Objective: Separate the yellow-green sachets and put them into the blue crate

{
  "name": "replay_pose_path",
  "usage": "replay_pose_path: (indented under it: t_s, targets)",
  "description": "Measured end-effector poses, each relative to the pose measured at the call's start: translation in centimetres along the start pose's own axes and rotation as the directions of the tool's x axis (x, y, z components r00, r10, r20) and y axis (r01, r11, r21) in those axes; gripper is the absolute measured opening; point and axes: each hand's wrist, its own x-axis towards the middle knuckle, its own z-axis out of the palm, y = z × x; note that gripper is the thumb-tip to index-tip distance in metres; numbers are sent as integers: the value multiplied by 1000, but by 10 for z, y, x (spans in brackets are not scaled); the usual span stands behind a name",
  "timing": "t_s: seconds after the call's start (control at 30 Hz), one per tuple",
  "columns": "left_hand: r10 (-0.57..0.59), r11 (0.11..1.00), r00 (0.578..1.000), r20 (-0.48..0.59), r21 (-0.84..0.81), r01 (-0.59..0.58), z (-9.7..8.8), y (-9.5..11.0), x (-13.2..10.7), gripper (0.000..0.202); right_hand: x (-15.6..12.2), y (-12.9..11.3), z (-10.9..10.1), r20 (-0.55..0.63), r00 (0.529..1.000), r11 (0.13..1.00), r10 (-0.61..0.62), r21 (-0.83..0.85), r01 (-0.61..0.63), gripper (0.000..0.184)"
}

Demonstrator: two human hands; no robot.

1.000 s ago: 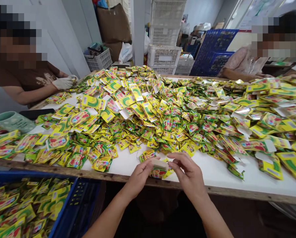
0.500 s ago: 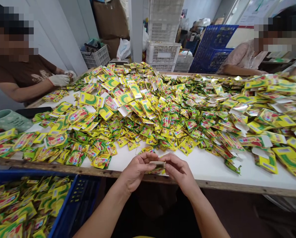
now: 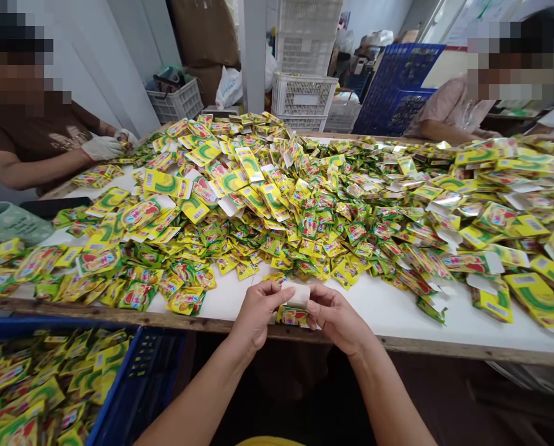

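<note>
Close to the table's front edge, both my hands hold one small yellow, green and red carton (image 3: 291, 316), its white flap raised towards me. My left hand (image 3: 254, 314) grips the carton's left side, with the thumb on the flap. On the right side, my right hand (image 3: 340, 317) closes its thumb and fingers on the carton. What is inside it cannot be seen. Just beyond my hands spreads a big heap of printed cartons (image 3: 251, 164) and small shiny sachets (image 3: 314, 226) on the white tabletop (image 3: 374, 310).
A blue crate (image 3: 115, 385) of cartons and sachets stands at lower left. On the table's left are a pale green mug (image 3: 14, 224) and a dark flat object (image 3: 56, 206). A gloved co-worker (image 3: 101, 148) sits left, another person (image 3: 448, 114) right. White crates (image 3: 302, 96) are stacked behind.
The carton has tipped in my hands, so its printed face and raised white flap now show. My hands stay at the same place. The view has shifted slightly.
</note>
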Motion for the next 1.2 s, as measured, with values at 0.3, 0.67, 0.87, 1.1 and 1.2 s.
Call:
replay_pose_path:
  t_s: [0.3,0.67,0.87,1.1,1.2]
  targets:
    - [304,950,952,-44,80,-300,-2,-9,11,18,15,-2,12,-194,959,960,-208,-229,161,26]
    - [419,829,900,123,352,-434,-14,-10,10,17,11,-1,2,-231,938,939,-258,-287,188,23]
    - [630,555,689,357,414,-722,-24,-5,10,14,3,-3,-3,-99,917,819,-387,-494,292,17]
    - [640,384,553,533,401,-832,-35,-11,4,38,-10,11,-2,116,767,437,-631,-764,475,12]
    - [635,359,562,530,442,-822,-38,-17,1,42,-16,23,2,169,680,274,-713,-826,493,22]
